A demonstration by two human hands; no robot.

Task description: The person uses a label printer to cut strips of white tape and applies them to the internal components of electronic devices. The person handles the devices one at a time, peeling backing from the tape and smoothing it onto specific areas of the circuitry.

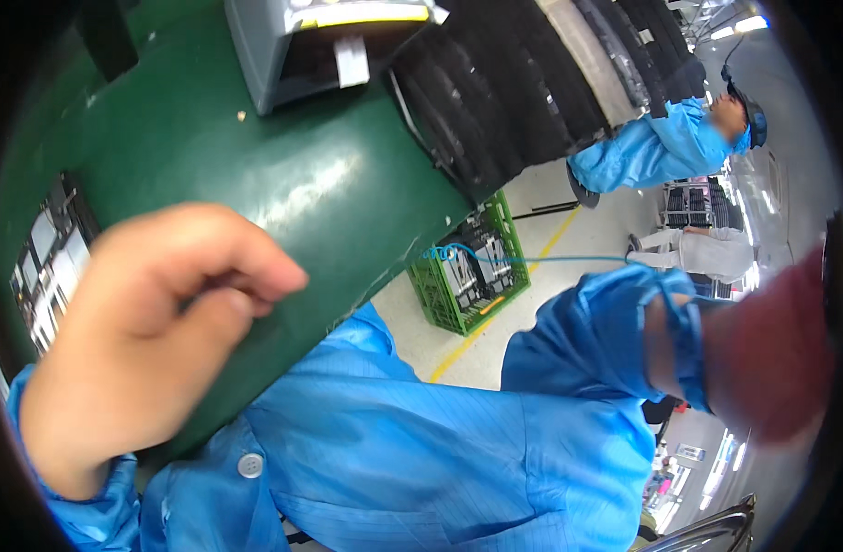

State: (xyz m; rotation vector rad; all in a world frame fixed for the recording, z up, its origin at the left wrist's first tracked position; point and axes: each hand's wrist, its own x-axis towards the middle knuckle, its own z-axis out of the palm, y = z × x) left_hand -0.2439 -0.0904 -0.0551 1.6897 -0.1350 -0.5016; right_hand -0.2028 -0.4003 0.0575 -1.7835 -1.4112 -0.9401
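While the left hand [164, 322] curls narrow near the front edge of the bench [201, 166], parts [44, 237] just left, right hand [767, 354] past the right corner, blurred, grip unclear.

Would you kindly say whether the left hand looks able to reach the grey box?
Probably yes: green tabletop stretches between the left hand and the grey box, with nothing bulky in the way.

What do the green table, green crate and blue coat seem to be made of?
Table: perhaps a rubber or vinyl top, smooth and semi-gloss, by its soft highlight. Crate: likely moulded plastic, by its even green and openwork wall. Coat: probably thin synthetic cloth, by its slight sheen and soft folds.
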